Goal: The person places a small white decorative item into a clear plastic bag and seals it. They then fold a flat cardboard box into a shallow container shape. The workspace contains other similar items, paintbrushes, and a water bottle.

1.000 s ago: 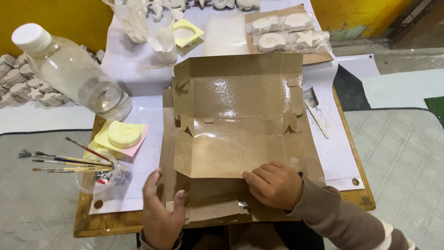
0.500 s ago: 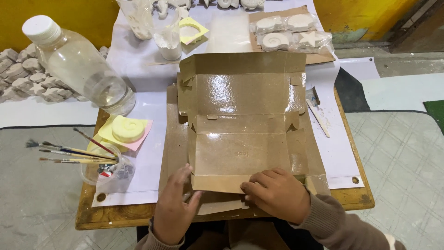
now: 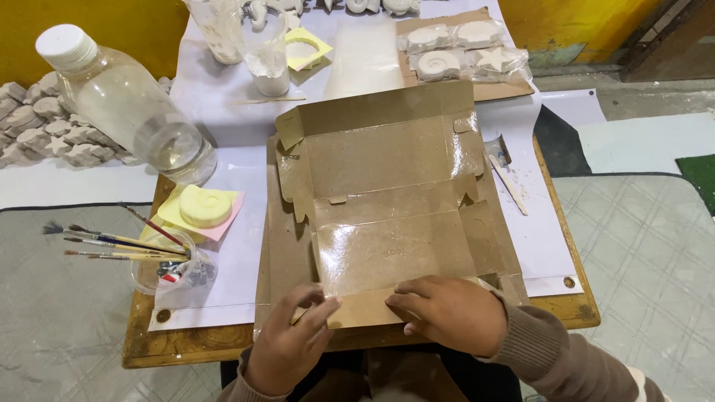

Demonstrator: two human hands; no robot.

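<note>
Currently the box (image 3: pixel 387 193), a flat brown cardboard blank with a glossy inner face, lies unfolded at the middle of the counter (image 3: pixel 186 346), its near flap reaching the near edge. Both hands work that flap. The left hand (image 3: pixel 287 346) has its grip clamped on the flap's left end, thumb on top and fingers curled under the board. The right hand (image 3: pixel 447 313) lies on the flap's right part, fingers together and pressed flat; whether any finger hooks under the edge cannot be told.

For a clean fold, judging from the creases that show, the flap should turn along its scored line only. Pressure is best kept even at both ends so the crease stays straight. The right palm can hold the panel down while the left thumb runs along the score. The side tabs should stay free of the fold, as a trapped tab would buckle the wall.

Other things stand clear of the box:
- A clear bottle (image 3: pixel 126 112) with a white cap, at the far left corner.
- A pale shell cast (image 3: pixel 202 206) on yellow and pink paper, by the left edge.
- Brushes (image 3: pixel 112 242) in a clear cup (image 3: pixel 167 272), near the left edge.
- Wrapped white casts (image 3: pixel 465 48) on cardboard, at the far edge.
- A flat stick (image 3: pixel 509 184) on the white sheet (image 3: pixel 547 238), right of the box.
</note>
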